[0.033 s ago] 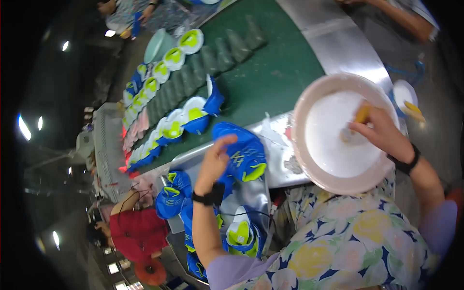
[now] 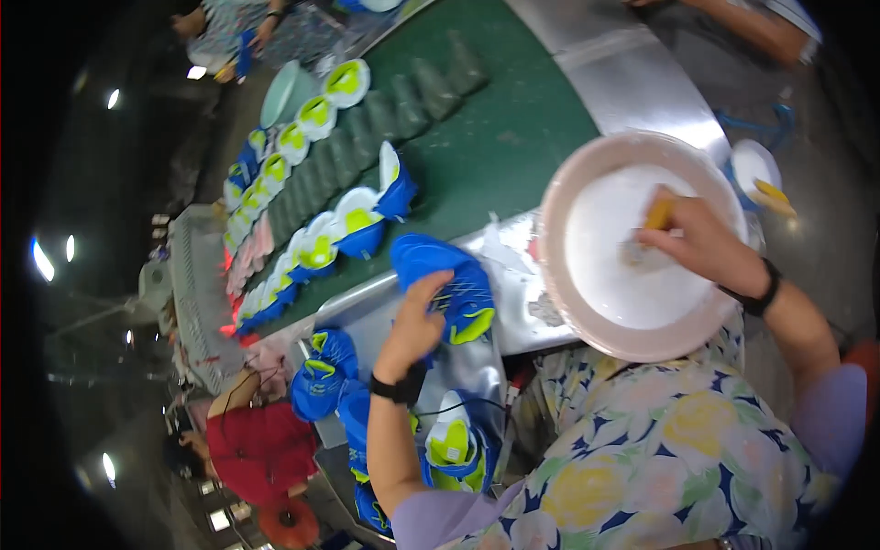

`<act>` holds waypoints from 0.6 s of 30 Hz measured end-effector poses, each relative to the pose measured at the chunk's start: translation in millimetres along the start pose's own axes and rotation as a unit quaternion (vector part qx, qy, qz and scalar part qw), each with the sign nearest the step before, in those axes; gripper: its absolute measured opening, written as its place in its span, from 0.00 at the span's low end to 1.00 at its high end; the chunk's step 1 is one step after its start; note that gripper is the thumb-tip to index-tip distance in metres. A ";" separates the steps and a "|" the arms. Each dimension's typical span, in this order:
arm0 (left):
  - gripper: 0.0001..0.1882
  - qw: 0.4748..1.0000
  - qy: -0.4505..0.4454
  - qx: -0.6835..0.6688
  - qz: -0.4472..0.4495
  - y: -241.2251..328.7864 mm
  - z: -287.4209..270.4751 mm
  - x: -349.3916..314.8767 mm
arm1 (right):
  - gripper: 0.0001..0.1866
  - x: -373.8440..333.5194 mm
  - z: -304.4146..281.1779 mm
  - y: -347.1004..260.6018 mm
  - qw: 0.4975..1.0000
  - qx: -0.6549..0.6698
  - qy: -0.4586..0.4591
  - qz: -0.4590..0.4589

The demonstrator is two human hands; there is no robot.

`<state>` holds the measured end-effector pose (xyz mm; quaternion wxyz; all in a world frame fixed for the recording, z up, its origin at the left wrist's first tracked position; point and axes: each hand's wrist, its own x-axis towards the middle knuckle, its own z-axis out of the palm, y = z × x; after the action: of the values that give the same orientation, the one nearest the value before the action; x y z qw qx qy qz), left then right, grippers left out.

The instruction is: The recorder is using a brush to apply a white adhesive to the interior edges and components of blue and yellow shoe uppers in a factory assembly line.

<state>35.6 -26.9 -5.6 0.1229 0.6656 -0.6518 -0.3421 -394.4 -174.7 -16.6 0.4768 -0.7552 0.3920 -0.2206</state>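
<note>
Touches the blue shoe upper (image 2: 466, 282), at two o'clock from the nearer left hand (image 2: 411, 332) and aligned eleven-to-five lengthwise, with half-curled fingers (image 2: 428, 289), cannot tell if gripping, while pinching a yellow-handled brush (image 2: 657, 209) in the right hand (image 2: 701, 243).

Brush (image 2: 658, 209) tip and left hand (image 2: 412, 325) contact both unclear.
Brush end is smeared against the white liquid (image 2: 605, 266), can't tell how deep it sits; right hand (image 2: 701, 240) covers part of the handle. Left hand hides part of the blue shoe (image 2: 467, 284), can't tell if it grips or just touches. Left forearm (image 2: 390, 449) blocks some tray shoes (image 2: 355, 431). Co-worker's arm (image 2: 747, 27), upper right, is cut off at the top edge. Far row shoes (image 2: 261, 312) too small to separate.
</note>
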 end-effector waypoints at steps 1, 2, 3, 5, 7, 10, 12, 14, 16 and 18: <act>0.40 0.985 0.032 0.163 0.037 -4.7 27.9 -23.6 | 0.12 8.4 18.2 -5.6 0.999 0.016 -0.030 -0.033; 0.37 0.961 0.050 0.274 0.002 18.4 48.8 -25.2 | 0.13 12.1 27.9 -13.0 0.995 0.037 -0.084 -0.038; 0.34 0.954 0.102 0.282 0.006 17.4 63.9 -23.4 | 0.13 11.2 42.4 -14.0 0.993 0.015 -0.092 -0.079; 0.32 0.944 0.154 0.292 0.013 0.1 77.8 -23.9 | 0.13 1.3 56.7 -19.9 0.977 -0.041 -0.185 -0.098; 0.27 0.946 0.168 0.274 0.037 -14.8 71.3 -28.9 | 0.13 -9.7 53.8 -22.3 0.963 -0.085 -0.233 -0.102; 0.25 0.955 0.186 0.230 0.011 -31.6 40.8 -66.5 | 0.13 -34.7 24.4 -17.4 0.943 -0.143 -0.246 -0.174; 0.25 0.942 0.314 0.120 0.002 -23.5 22.3 -83.2 | 0.13 -39.9 -4.0 -21.3 0.981 -0.085 -0.124 -0.123; 0.28 0.870 0.482 -0.100 -0.028 15.1 3.8 -93.7 | 0.11 -41.5 -23.3 -16.9 0.984 -0.139 -0.047 -0.106; 0.27 0.896 0.434 -0.090 -0.032 -11.6 -7.1 -107.3 | 0.11 -39.3 -32.6 -16.1 0.982 -0.155 -0.027 -0.105; 0.24 0.931 0.361 0.016 -0.057 -16.5 -13.5 -109.4 | 0.12 -37.6 -38.2 -20.3 0.992 -0.105 -0.024 -0.064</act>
<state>66.0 75.4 26.6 0.3195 0.7819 -0.5300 -0.0752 -436.0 -160.6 20.2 0.3890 -0.8298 0.3521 -0.1900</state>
